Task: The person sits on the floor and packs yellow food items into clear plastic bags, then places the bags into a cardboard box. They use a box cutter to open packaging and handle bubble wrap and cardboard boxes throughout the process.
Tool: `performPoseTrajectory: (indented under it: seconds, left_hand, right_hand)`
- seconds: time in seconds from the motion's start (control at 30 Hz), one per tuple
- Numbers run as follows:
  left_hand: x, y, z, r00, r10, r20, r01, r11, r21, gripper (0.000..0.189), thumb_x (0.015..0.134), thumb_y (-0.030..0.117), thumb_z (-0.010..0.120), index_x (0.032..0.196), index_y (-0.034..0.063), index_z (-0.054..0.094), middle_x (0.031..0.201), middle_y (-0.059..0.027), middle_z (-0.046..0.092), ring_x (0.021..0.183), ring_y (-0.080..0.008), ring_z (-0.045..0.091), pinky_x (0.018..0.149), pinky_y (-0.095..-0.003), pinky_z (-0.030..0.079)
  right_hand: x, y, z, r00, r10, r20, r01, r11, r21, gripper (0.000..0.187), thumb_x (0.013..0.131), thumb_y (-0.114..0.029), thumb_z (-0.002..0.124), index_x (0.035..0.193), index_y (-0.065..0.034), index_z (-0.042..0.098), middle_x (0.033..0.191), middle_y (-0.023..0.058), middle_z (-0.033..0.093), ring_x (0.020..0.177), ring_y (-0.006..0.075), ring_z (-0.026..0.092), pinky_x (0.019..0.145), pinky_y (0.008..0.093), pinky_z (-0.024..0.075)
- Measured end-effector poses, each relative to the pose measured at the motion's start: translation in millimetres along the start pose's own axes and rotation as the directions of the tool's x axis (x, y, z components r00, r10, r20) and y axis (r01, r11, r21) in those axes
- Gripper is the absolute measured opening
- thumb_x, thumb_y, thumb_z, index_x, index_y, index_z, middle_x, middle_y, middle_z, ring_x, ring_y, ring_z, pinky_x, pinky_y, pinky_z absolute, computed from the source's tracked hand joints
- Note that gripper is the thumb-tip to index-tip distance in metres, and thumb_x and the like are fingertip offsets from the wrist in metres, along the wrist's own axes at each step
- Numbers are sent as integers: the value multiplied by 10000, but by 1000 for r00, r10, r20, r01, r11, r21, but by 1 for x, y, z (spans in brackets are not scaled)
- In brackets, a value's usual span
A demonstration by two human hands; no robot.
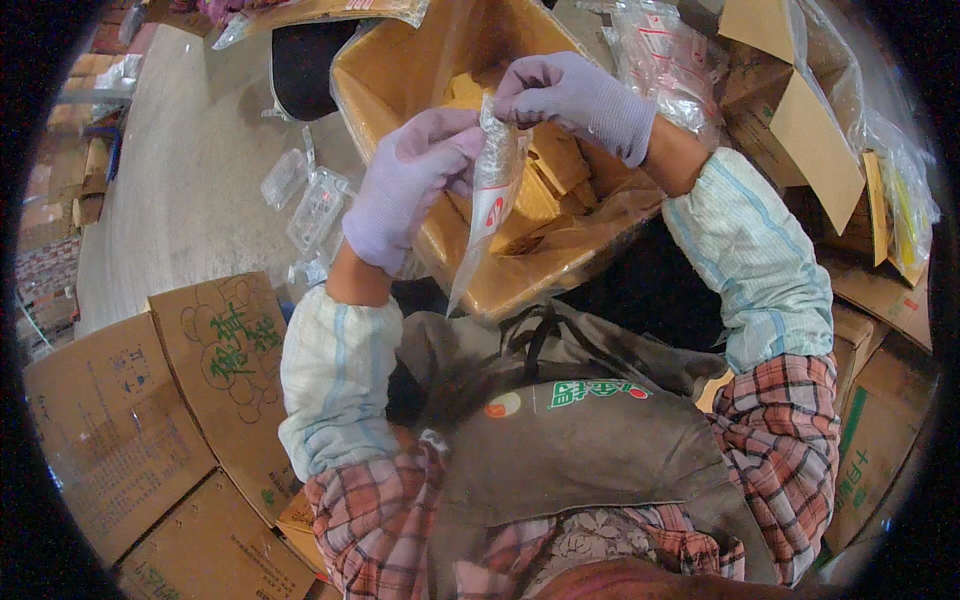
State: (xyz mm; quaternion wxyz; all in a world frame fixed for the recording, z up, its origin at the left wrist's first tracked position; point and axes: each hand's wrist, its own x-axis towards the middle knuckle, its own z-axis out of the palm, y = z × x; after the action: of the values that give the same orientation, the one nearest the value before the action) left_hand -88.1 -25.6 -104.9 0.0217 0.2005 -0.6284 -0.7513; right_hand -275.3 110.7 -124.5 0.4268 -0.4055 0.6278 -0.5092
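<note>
My left hand [416, 176], in a pale lilac knit glove, grips the left edge of a clear plastic packet [491, 199] with red print. Pinched at the packet's top is my right hand [570, 101], gloved the same way. The packet hangs narrow side towards me, its tapered tail pointing down; whitish crumpled plastic shows in its upper part. Beneath both hands stands a carton lined with clear film [517, 289]. Inside it lie yellow-brown flat pieces [559, 176], partly hidden by the packet and my hands.
Clear plastic trays [319, 210] lie on the concrete floor [187, 172] to the left. Printed plastic packets [667, 64] are heaped beyond my right hand. An open cardboard box [810, 135] stands at the right, and closed cartons [112, 442] at the lower left. A black seat-like object [311, 71] is behind.
</note>
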Motion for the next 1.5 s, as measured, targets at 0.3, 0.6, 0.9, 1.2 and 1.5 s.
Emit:
performPoseTrajectory:
  seconds: [0.3, 0.6, 0.9, 1.2, 1.5]
  left_hand:
    - [2, -7, -6, 999, -1, 45, 4, 997, -78, 371, 953, 288, 632, 1168, -13, 604, 894, -35, 662, 754, -97, 601, 671, -236, 487]
    - [5, -11, -7, 997, -34, 71, 46, 984, -175, 394, 957, 291, 632, 1200, -14, 580, 915, -37, 663, 779, -99, 618, 690, -229, 495]
    - [-10, -4, 12, 998, 59, 22, -62, 985, 164, 422, 898, 146, 647, 1273, -20, 545, 1018, -95, 671, 855, -103, 633, 762, -265, 524]
    - [-12, -10, 12, 864, 490, -117, -244, 611, 753, 419, 855, 151, 590, 1272, 128, 623, 942, -124, 649, 796, -255, 661, 718, -353, 528]
    - [-20, -4, 12, 814, 581, -4, -223, 319, 921, 415, 855, 150, 602, 1269, 137, 625, 844, -107, 588, 763, -296, 624, 666, -414, 512]
  right_hand:
    - [1, 0, 0, 1000, -14, 15, 13, 999, 49, 156, 811, -189, 731, 886, -54, 711, 796, -15, 670, 734, 63, 601, 664, 215, 469]
    - [-1, -1, -1, 999, -33, 16, 32, 997, 65, 135, 824, -168, 716, 895, -54, 714, 812, -15, 673, 763, 67, 606, 695, 222, 479]
    - [8, 14, -16, 988, -30, -152, 48, 992, 114, 194, 833, -230, 725, 954, -80, 701, 838, -27, 664, 734, 66, 566, 655, 227, 447]
    - [-10, 1, -2, 899, -167, -406, 27, 945, -327, 287, 888, -333, 636, 942, -54, 677, 790, 38, 671, 695, 105, 613, 624, 272, 488]
    - [-20, -15, 5, 964, 223, -148, -214, 974, 69, 321, 902, -382, 675, 913, -62, 658, 789, 22, 681, 655, 103, 639, 595, 253, 515]
